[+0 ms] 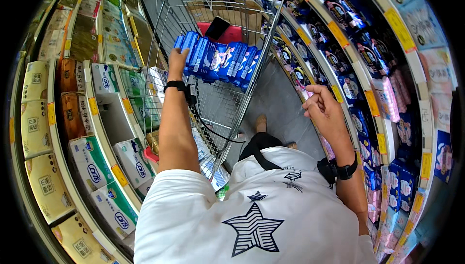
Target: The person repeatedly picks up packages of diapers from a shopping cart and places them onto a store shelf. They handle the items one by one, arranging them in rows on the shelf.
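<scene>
A row of blue soft packs (220, 61) stands on edge across the shopping cart (211, 103), packed side by side. My left hand (178, 63) is at the row's left end, its thumb and fingers closed about the end pack; part of the grip is hidden. My right hand (323, 109) is raised beside the right-hand shelves, away from the cart. Its fingers are loosely bent and apart, the index finger reaching out furthest, and nothing shows in it.
Behind the packs, a dark phone-like device (217, 28) rests at the cart's red seat panel (234, 33). Left shelves hold tissue packs (91, 164); right shelves hold blue and pink packs (386, 96). A black cable (206, 124) hangs along the cart. My foot (261, 123) is close to it.
</scene>
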Available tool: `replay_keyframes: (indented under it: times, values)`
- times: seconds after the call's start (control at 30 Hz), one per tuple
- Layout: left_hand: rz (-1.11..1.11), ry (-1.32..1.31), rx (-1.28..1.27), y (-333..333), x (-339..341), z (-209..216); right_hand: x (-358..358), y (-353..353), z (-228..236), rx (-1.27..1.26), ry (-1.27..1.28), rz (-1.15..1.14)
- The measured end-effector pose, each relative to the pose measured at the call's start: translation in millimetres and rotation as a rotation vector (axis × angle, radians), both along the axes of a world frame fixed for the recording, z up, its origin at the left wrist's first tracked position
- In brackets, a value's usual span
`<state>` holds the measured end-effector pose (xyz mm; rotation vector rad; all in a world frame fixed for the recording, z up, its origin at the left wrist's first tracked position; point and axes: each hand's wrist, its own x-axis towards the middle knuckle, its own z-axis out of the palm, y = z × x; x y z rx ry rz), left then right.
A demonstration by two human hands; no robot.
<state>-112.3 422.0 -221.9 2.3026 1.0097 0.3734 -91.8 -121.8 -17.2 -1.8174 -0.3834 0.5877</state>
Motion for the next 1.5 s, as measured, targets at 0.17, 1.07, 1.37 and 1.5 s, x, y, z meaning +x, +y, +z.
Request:
replay_keyframes:
  times: [0.17, 1.07, 1.37, 1.5]
  values:
    - [-0.074, 0.272, 0.131, -35, 1, -33, 6, 29, -8, -0.047, 0.025, 0.033]
    - [-0.782, -0.237, -0.967, -237, 40, 237, 25, -27, 19, 0.26, 0.048, -0.205]
    - [-1.19, -0.021, -0.951, -386, 66, 264, 5, -124, 43, 0.445, 0.026, -0.426]
    - [-1.295, 0.016, -0.891, -434, 71, 278, -15, -163, 45, 0.525, 0.052, -0.571]
